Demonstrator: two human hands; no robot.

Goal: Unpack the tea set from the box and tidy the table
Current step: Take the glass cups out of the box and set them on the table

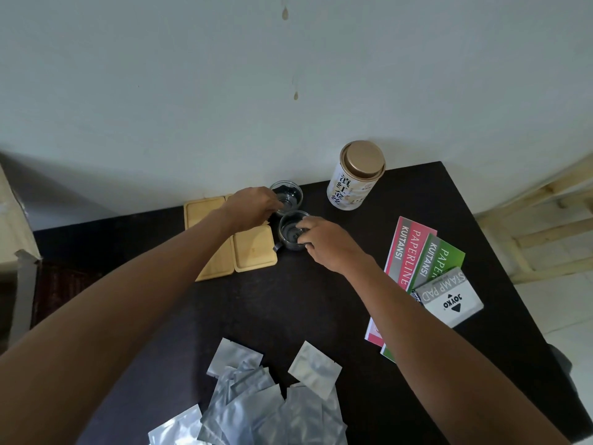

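Observation:
Two small glass cups stand on the dark table (308, 303) near the wall. My left hand (253, 207) reaches over the wooden trays and grips the rim of the far glass cup (290, 192). My right hand (327, 244) holds the near glass cup (288, 231) with its fingers curled over the rim; a dark handle sticks out at the cup's lower left. Pale wooden trays (253, 252) lie side by side to the left of the cups. A white tea canister (354, 176) with a gold lid stands upright at the back.
Several silver foil sachets (256, 403) are heaped at the table's near edge. Pink and green receipt books (414, 252) and a grey stamp pad box (449, 298) lie on the right. A cardboard box (14, 226) stands off the table's left side; a wooden frame (545, 226) is on the right.

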